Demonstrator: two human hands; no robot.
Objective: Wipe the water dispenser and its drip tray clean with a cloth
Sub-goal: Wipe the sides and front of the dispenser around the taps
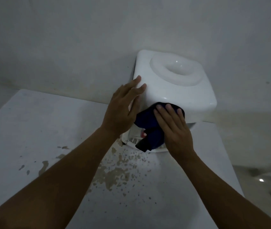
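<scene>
A white tabletop water dispenser (169,83) stands against the wall, its round bottle seat on top without a bottle. My left hand (123,106) rests flat with straight fingers on the dispenser's left front corner. My right hand (172,128) presses a dark blue cloth (148,123) against the dispenser's front face, fingers straight over it. The cloth hangs down over the tap area. A red tap (143,134) peeks out beside the cloth. Below, part of the slotted white drip tray (132,140) shows; the rest is hidden by cloth and hand.
The dispenser stands on a white table (32,138) with brown stains and flaked spots (113,172) in front of the tray. A plain wall is behind. The table's right edge drops to the floor (263,187) at the right.
</scene>
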